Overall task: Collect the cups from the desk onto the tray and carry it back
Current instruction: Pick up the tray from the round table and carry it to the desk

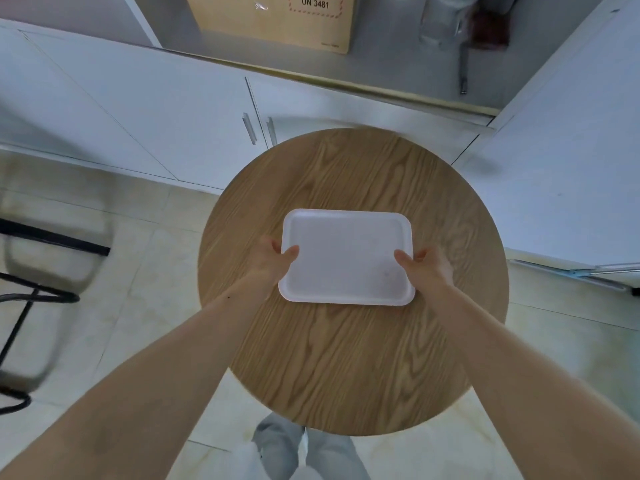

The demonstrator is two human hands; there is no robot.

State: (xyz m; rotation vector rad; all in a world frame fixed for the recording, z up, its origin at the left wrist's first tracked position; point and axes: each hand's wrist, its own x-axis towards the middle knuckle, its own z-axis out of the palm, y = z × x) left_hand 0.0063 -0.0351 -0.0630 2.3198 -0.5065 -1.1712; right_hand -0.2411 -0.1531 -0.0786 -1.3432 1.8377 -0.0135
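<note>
A white rectangular tray [346, 237] with nothing on it is over the middle of a round wooden table [346, 358]. My left hand [273, 259] grips the tray's left edge, thumb on top. My right hand [427, 268] grips its right edge the same way. Whether the tray rests on the table or is held just above it I cannot tell. No cups are in view.
White cabinets [156, 109] with metal handles stand behind the table, and another white unit [571, 150] is at the right. A cardboard box [277, 19] sits on the counter. A black-framed chair [31, 289] is at the left on the tiled floor.
</note>
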